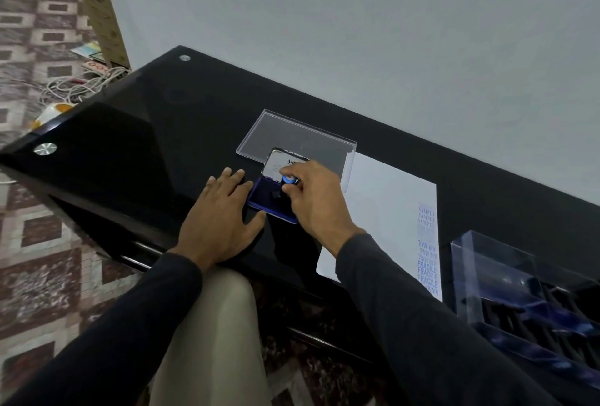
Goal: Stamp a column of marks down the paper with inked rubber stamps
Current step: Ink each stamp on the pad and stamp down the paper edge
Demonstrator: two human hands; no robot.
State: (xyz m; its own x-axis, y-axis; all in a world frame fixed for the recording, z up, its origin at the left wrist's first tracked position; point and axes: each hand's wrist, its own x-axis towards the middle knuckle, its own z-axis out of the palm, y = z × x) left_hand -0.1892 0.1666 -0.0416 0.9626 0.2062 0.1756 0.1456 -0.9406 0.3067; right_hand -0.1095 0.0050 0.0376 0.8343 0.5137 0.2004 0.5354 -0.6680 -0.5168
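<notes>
At the frame's centre my right hand pinches the small, light, stiff stamp by its blue knob, pressing it onto the ink pad while my left hand lies flat, fingers straight, steadying the pad's left edge, the paper lying just right.

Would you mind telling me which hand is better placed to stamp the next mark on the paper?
Right. The right hand already grips the stamp on the ink pad, beside the paper.
</notes>
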